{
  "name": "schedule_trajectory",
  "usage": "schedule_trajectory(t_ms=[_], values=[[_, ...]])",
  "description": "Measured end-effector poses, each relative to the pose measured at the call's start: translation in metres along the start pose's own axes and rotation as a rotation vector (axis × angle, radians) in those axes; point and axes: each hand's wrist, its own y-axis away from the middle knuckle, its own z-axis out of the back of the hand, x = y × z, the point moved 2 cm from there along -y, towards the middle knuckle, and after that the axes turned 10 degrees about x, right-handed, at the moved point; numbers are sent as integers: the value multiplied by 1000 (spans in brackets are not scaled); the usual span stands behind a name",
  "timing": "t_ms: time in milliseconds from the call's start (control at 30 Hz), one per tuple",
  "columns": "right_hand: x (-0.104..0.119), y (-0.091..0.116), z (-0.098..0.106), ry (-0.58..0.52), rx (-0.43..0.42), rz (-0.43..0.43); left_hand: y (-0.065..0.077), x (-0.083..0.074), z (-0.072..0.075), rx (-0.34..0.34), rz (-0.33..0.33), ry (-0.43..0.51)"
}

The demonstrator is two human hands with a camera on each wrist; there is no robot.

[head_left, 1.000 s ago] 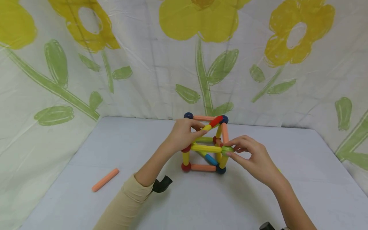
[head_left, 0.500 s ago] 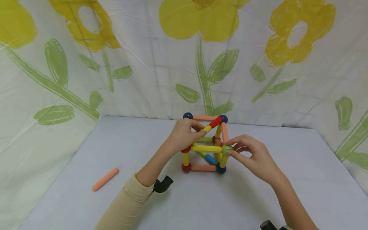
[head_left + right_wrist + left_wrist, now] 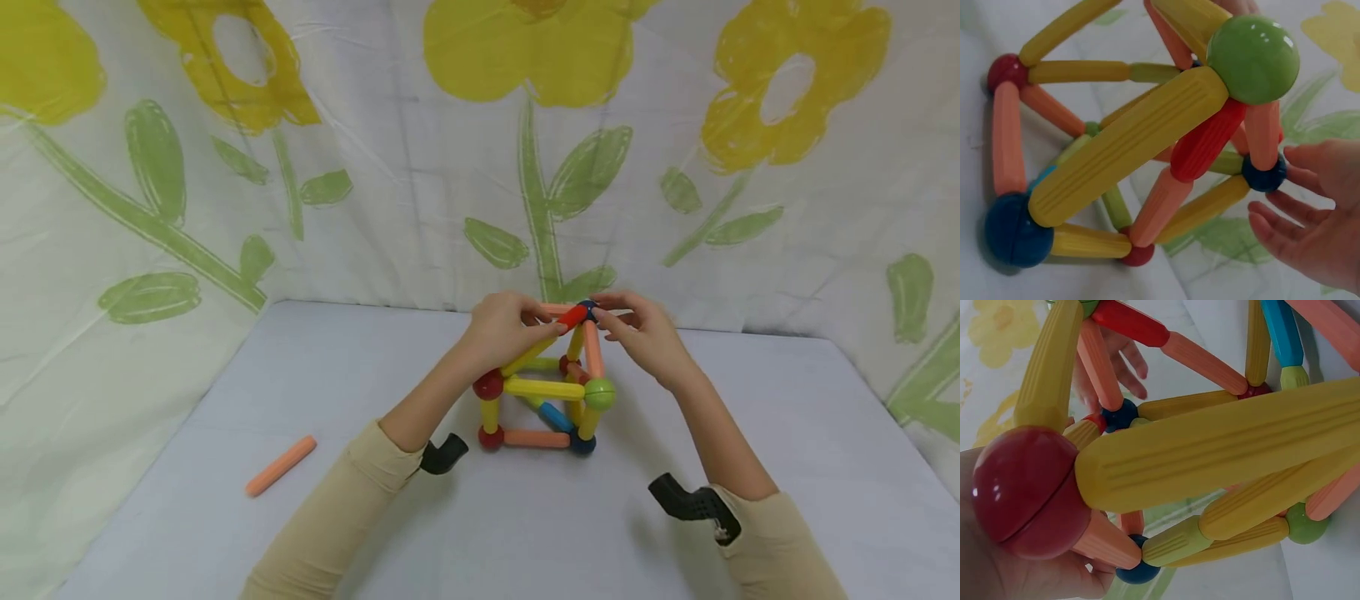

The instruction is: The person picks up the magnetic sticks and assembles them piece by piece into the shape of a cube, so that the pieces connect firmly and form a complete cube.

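Observation:
A box-shaped frame of magnetic sticks and balls stands on the table. Across its top, a yellow stick (image 3: 528,357) and a red stick (image 3: 573,319) run diagonally from the near-left red ball (image 3: 488,384) to the far-right blue ball (image 3: 588,310). My left hand (image 3: 501,329) pinches the diagonal where its red part begins; the fingertips partly cover that joint. Thumb and fingers of my right hand (image 3: 647,340) are at the far-right blue ball, on either side of it. A green ball (image 3: 599,394) forms the near-right top corner. The far-left top corner is hidden behind my left hand.
A loose orange stick (image 3: 281,466) lies on the left part of the table (image 3: 187,533). Behind the table hangs a white cloth (image 3: 405,208) with painted flowers. Both wrists wear black camera mounts (image 3: 693,502).
My right hand has left the green ball and moved back to the far-right blue ball. The left hand has slid along the diagonal toward its red part. The frame stands nearly as before.

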Motion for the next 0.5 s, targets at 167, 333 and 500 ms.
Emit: schedule_trajectory(t_ms=[167, 333, 500], values=[[-1, -11, 0, -54, 91, -4, -3, -5, -1, -1, 11, -29], [1, -14, 1, -76, 108, -13, -1, -6, 0, 5, 21, -49], [0, -15, 0, -87, 112, -24, -1, -4, -2, 17, 35, -66]])
